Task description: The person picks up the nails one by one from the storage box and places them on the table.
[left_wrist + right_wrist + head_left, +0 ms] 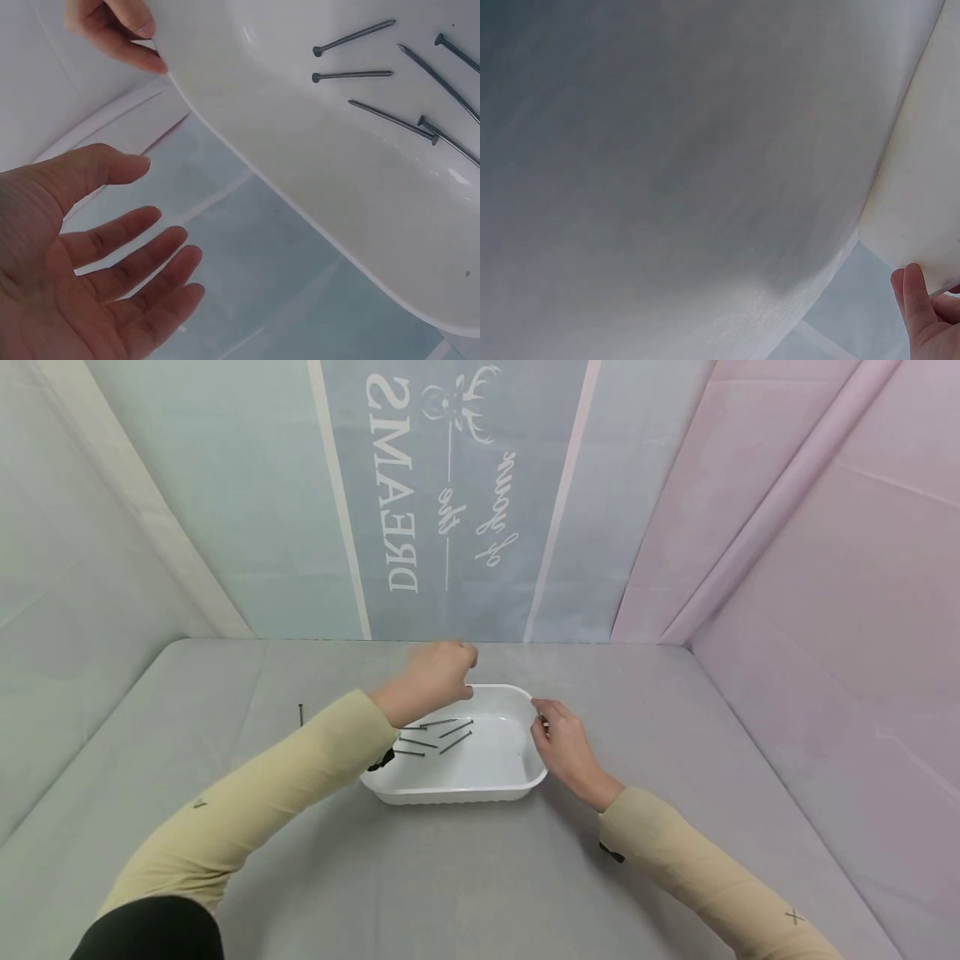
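Note:
A white tray (495, 768) with rounded corners sits on the grey surface, several steel nails (455, 742) lying scattered inside it, mostly toward the left. My right hand (567, 745) pinches the tray's right rim; the right wrist view shows its fingers (915, 289) against the outer wall. Over the far rim hovers my left hand (435, 675), its forearm crossing the tray's left end and covering part of it. From the left wrist view, that hand (90, 255) has loosely bent, spread fingers, holds nothing and is apart from the tray.
One more nail (301, 715) lies on the grey padded surface (450, 877), left of the tray. Fabric walls enclose the surface, with a printed curtain (480, 602) at the back and a pink one (840, 568) on the right.

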Tool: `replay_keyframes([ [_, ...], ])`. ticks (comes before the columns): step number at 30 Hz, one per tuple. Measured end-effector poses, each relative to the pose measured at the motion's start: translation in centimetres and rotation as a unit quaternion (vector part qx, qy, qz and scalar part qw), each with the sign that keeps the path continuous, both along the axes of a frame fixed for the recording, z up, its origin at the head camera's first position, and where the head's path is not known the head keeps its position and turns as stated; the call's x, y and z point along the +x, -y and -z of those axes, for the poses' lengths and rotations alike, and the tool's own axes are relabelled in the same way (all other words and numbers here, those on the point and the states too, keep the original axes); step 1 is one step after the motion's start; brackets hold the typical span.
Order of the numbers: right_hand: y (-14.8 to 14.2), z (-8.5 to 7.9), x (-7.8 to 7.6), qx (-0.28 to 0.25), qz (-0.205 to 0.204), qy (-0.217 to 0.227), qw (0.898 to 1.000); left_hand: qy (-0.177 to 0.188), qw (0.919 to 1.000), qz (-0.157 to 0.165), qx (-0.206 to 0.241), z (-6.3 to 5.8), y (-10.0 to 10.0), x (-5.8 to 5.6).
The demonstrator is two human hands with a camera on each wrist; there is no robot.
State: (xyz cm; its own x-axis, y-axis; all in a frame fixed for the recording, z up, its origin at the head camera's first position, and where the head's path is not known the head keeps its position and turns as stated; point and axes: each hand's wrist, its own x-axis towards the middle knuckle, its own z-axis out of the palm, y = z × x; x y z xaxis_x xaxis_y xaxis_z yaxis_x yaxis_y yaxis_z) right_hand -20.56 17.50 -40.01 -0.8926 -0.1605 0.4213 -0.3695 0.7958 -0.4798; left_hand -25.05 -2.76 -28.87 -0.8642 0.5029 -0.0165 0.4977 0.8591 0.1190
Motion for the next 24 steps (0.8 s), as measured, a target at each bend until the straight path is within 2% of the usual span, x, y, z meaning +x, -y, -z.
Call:
replay_keyframes([
  [9, 0.0, 0.0, 0.0, 0.002, 0.003, -0.01, 1.0, 0.027, 0.9953, 0.069, -0.063, 1.4, -0.9, -0.2],
  [24, -0.1, 0.1, -0.2, 0.005, 0.0, 0.0, 1.0, 0.056, 0.989, 0.117, -0.072, 3.7, -1.3, -1.6],
])
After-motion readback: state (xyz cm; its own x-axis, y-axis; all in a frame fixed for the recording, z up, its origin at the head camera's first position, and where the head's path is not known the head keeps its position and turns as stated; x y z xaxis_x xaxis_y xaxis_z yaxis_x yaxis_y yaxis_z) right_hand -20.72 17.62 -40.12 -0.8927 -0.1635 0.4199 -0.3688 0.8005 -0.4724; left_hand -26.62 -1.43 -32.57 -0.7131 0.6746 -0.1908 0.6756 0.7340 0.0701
